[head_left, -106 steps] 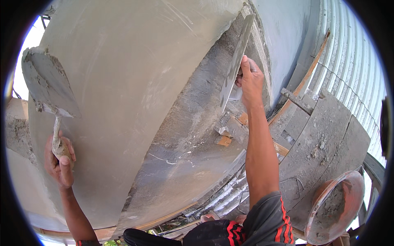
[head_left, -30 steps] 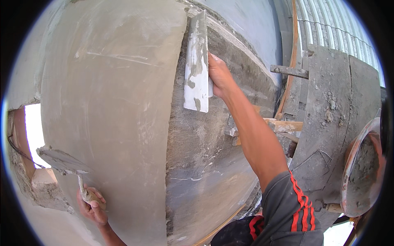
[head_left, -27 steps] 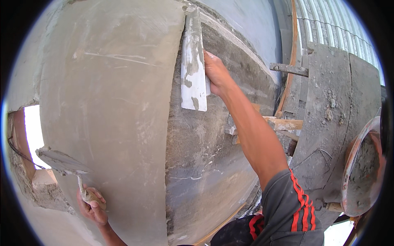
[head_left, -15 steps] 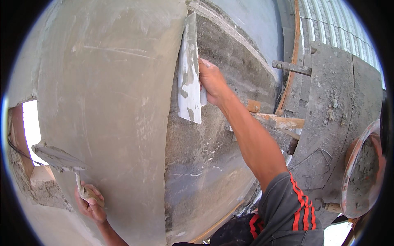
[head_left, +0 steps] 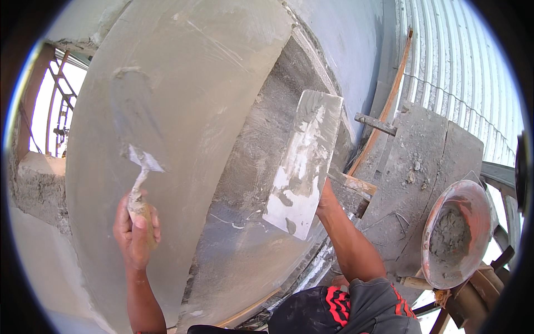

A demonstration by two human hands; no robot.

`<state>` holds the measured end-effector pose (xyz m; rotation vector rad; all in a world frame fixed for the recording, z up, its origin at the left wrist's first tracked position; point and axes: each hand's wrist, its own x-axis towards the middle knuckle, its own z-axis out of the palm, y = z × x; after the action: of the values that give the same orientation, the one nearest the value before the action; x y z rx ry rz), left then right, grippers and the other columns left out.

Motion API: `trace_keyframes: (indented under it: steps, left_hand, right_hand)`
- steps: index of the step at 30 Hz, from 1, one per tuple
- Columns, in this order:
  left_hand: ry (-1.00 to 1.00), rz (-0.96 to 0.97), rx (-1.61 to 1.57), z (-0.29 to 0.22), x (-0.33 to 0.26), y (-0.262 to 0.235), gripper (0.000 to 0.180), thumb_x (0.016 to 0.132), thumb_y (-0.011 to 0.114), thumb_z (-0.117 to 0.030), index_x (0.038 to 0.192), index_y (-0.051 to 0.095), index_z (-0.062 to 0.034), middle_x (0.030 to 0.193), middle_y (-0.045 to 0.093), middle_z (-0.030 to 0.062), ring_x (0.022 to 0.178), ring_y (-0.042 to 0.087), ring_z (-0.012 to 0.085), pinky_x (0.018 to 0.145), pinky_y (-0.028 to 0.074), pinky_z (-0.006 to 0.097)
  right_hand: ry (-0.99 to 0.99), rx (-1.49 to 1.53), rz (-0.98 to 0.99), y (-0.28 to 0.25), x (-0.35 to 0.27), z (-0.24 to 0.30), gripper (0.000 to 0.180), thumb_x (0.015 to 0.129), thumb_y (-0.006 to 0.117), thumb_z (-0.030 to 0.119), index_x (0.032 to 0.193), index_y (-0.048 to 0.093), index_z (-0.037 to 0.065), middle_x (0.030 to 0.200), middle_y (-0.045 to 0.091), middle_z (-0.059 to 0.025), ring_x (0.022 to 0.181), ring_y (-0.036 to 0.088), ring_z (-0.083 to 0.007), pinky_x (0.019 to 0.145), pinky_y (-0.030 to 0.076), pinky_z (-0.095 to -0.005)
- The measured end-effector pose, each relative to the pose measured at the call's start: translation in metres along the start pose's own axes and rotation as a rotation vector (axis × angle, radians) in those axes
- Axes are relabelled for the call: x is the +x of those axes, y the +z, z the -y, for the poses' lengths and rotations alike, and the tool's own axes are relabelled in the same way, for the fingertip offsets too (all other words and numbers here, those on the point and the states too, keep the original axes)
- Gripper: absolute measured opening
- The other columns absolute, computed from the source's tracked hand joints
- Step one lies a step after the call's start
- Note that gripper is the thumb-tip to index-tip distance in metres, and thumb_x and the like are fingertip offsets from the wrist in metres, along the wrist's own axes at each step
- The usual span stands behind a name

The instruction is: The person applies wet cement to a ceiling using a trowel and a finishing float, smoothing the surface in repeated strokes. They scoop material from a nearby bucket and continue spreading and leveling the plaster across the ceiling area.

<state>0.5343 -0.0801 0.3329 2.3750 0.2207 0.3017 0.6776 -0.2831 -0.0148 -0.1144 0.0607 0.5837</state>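
Observation:
My left hand [head_left: 137,231] is closed around the handle of a trowel [head_left: 146,158], its mortar-smeared blade pointing up before the smooth plastered wall [head_left: 183,128]. Over the rough, darker strip of wall [head_left: 239,167], my right hand [head_left: 327,195] holds a plastering float [head_left: 305,164]. The float's long flat plate faces me, pale and streaked with wet mortar. It covers most of my right fingers and the grip. Whether the plate touches the wall I cannot tell.
An orange bucket [head_left: 425,250] partly filled with mortar stands at the right, beside grey planks [head_left: 414,161] strewn with crumbs. A wooden strip [head_left: 384,114] leans near corrugated sheeting [head_left: 461,83]. At the far left is a window opening [head_left: 39,106].
The float has come down and right from the plaster edge and turned its plate toward me. The trowel has moved up and right, its blade swinging from sideways to upward. My view has shifted.

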Motion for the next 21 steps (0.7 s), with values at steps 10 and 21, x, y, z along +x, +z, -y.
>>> trace_keyframes:
  steps: [10,21]
  left_hand:
    - [-0.865,0.319,-1.11,0.044,-0.129,0.156,0.046,0.117,0.043,-0.042,0.145,0.05,-0.0058,0.09,0.056,0.0058,0.063,0.053,0.0122,0.051,0.044,0.027]
    - [-0.673,0.294,-1.331,0.034,-0.14,0.104,0.049,0.116,0.044,-0.044,0.145,0.05,-0.0043,0.086,0.056,0.0065,0.059,0.051,0.0126,0.049,0.045,0.027]
  right_hand:
    - [-0.262,-0.323,-0.091,0.02,-0.046,0.004,0.044,0.103,0.073,0.023,0.141,0.059,0.005,0.122,0.072,-0.0083,0.104,0.074,-0.0236,0.097,0.061,-0.039]
    - [-0.339,-1.419,0.185,0.016,-0.063,0.003,0.037,0.097,0.084,0.03,0.114,0.074,-0.002,0.103,0.074,-0.0022,0.096,0.065,-0.0123,0.087,0.051,-0.029]
